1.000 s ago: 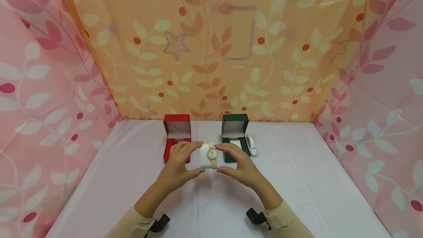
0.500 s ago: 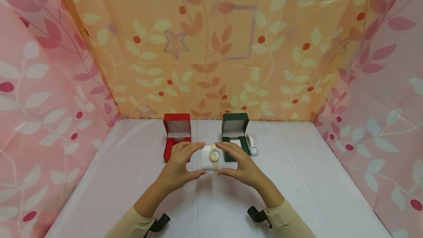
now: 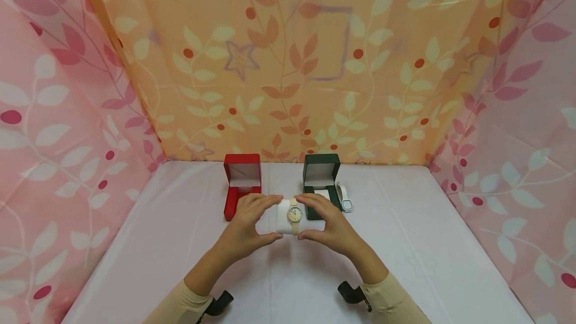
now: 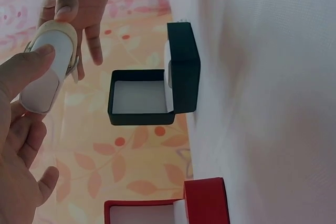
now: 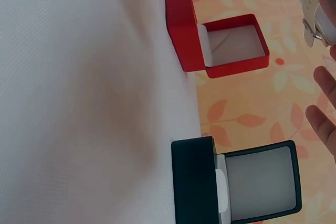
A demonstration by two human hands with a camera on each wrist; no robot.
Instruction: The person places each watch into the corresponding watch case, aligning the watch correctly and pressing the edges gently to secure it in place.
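A wristwatch (image 3: pixel 294 214) with a cream strap and round pale face is wrapped around a white cushion (image 3: pixel 282 219), raised above the table. My left hand (image 3: pixel 246 225) pinches the cushion's left end between thumb and fingers. At the other end, my right hand (image 3: pixel 327 225) pinches the watch strap and cushion, thumb below and fingers above. The right wrist view catches the strap's buckle (image 5: pixel 312 29) on the underside. Behind my left hand stands an open red watch box (image 3: pixel 242 166); an open green watch box (image 3: pixel 321 164) with a white cushion inside is behind my right.
A white watch (image 3: pixel 345 199) lies against the green box's right side. White cloth covers the table (image 3: pixel 405 244). Patterned fabric hangs as a back wall (image 3: pixel 279 64) and along both sides.
Both hands have shifted the watch and cushion slightly right and a little lower in the head view. The grip looks the same, and the boxes stay put.
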